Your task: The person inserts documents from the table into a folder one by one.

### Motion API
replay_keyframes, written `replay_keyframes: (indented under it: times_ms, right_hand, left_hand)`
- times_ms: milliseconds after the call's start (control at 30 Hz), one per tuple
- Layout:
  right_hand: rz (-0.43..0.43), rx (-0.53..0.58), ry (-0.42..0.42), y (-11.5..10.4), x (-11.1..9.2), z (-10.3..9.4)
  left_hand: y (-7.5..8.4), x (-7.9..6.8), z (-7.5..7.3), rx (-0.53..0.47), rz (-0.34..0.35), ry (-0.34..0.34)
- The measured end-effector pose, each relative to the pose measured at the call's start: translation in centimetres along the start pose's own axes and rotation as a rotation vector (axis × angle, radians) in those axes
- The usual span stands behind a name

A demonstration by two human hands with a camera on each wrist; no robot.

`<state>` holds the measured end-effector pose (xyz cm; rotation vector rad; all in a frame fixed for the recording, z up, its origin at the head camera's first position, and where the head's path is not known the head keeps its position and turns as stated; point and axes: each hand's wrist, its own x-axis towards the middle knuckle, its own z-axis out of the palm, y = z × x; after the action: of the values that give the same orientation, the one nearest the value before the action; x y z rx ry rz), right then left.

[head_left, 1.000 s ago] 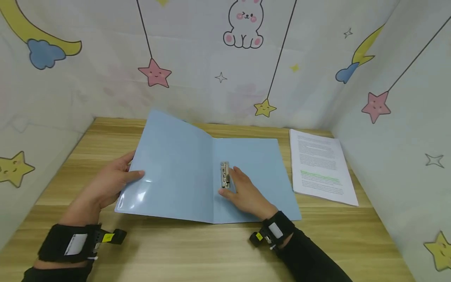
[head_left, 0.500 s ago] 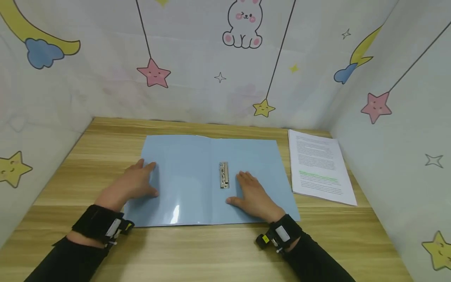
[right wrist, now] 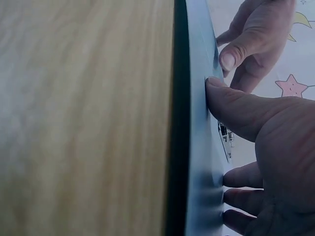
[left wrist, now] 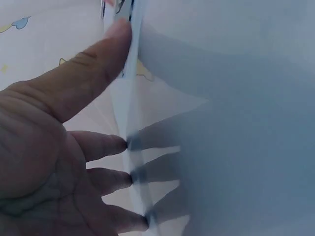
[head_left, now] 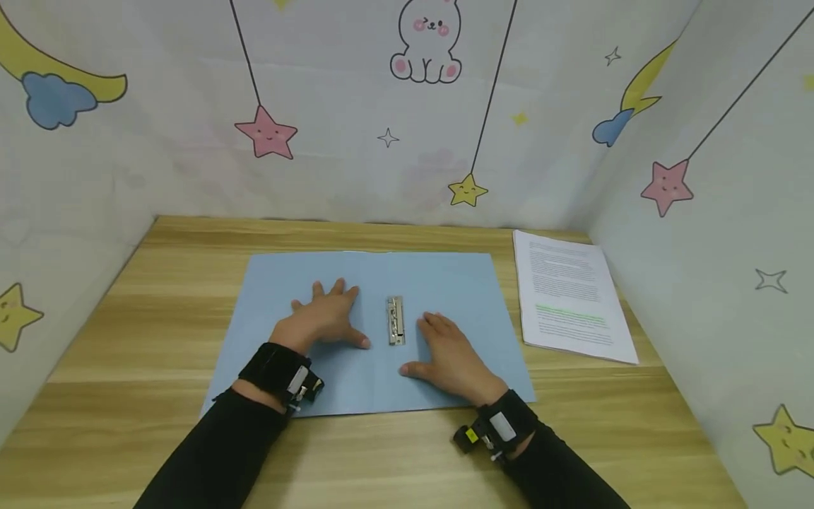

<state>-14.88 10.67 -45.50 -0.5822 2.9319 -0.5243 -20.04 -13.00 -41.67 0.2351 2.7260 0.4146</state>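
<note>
A light blue folder (head_left: 299, 272) lies spread flat on the wooden table. A metal clip (head_left: 396, 320) is fixed just right of its fold. My left hand (head_left: 324, 318), fingers spread, touches the left cover near the fold; in the left wrist view its fingertips (left wrist: 140, 221) meet the glossy surface. On the right cover rests my right hand (head_left: 451, 357), fingers fairly straight and thumb out toward the fold. The right wrist view shows that thumb (right wrist: 231, 101) on the folder, with the clip (right wrist: 225, 135) beyond it. Neither hand grips anything.
To the right of the folder lies a stack of printed paper (head_left: 572, 297), its top sheet bearing a green highlighted line. Behind the table (head_left: 381, 459) and along its sides hang white curtains (head_left: 350, 184) printed with stars, moons and a rabbit.
The left cover, held raised by my left hand, has come down flat. My left hand let go of its edge and moved right toward the fold. My right hand slid slightly off the clip.
</note>
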Motion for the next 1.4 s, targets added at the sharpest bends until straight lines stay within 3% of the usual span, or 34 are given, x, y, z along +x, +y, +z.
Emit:
replay_keyframes:
  times_ms: [167,400,567,800,1067,1400]
  right_hand:
    - [-0.013,-0.048,0.030,-0.4,-0.1,-0.1]
    - [-0.024,-0.087,0.080,-0.9,0.4,-0.1]
    - [0.007,-0.034,0.067,-1.4,1.3,0.0]
    - [0.018,0.029,0.020,-2.1,2.5,0.1]
    - [0.091,-0.010,0.130,-3.3,3.4,0.9]
    - [0.145,-0.010,0.175,-3.8,3.5,1.4]
  left_hand:
    - [0.3,-0.1,1.0,0.011,-0.022,0.014]
    - [0.1,-0.9,1.0,0.015,-0.053,-0.018]
    - [0.1,-0.9,0.8,0.021,-0.063,-0.046]
    - [0.1,-0.6,0.7,0.021,-0.028,-0.021]
    - [0.4,-0.7,0.7,0.028,-0.053,-0.054]
    - [0.5,-0.1,1.2,0.046,-0.051,-0.084]
